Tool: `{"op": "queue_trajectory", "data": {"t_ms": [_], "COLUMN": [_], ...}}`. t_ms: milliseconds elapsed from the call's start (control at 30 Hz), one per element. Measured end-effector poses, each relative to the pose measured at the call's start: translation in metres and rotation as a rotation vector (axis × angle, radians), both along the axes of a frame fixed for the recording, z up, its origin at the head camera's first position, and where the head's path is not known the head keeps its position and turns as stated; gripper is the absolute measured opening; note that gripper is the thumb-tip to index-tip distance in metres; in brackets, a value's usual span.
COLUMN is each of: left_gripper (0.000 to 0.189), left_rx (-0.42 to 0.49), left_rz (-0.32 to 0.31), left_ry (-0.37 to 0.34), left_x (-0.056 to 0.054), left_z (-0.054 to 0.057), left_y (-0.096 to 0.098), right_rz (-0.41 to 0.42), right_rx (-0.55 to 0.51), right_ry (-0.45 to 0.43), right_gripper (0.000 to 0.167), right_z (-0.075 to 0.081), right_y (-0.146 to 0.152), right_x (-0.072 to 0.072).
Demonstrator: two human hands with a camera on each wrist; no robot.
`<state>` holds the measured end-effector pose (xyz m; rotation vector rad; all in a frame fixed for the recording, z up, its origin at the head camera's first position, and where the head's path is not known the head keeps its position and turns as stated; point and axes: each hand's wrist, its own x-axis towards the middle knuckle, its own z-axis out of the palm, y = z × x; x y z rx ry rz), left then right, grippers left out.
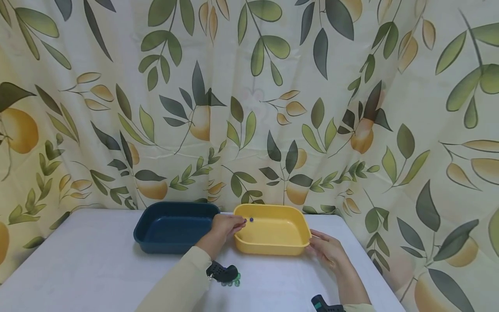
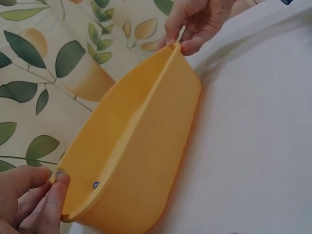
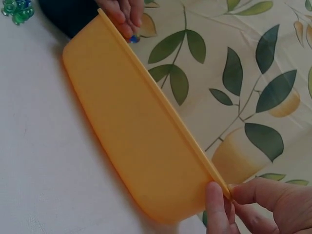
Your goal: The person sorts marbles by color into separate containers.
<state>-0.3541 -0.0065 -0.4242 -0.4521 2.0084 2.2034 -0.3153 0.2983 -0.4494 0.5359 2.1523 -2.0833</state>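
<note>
A yellow plastic tray (image 1: 273, 250) stands on the table. At its left end my left hand (image 1: 225, 232) pinches a small blue marble (image 3: 134, 38) between thumb and fingertips, just over the rim. Another blue marble (image 2: 96, 185) is inside the tray, near that same end. On the opposite side, my right hand (image 1: 329, 250) grips the tray's rim, with thumb and fingers on either side of the wall (image 3: 195, 195). Most of the tray's inside is hidden in the right wrist view.
A dark blue tray (image 1: 167, 248) stands left of the yellow one. Several green glass marbles (image 1: 237, 282) lie on the white-covered table (image 1: 97, 260), partly behind the left wrist's black strap. A leaf-and-fruit patterned curtain (image 1: 249, 130) hangs behind the table.
</note>
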Motion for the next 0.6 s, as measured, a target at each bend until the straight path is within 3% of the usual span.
{"op": "queue_trajectory", "data": {"t_ms": [200, 600], "left_gripper": [0.023, 0.029], "left_rx": [0.008, 0.058], "left_rz": [0.046, -0.048], "left_ry": [0.022, 0.035], "left_x": [0.002, 0.014], "left_z": [0.002, 0.000], "left_y": [0.000, -0.008], "right_rz": [-0.004, 0.001], "right_rx": [-0.021, -0.028], "right_ry": [0.008, 0.009], "right_gripper": [0.054, 0.056], "right_z": [-0.001, -0.001], "right_y": [-0.001, 0.000], "right_x": [-0.001, -0.001]}}
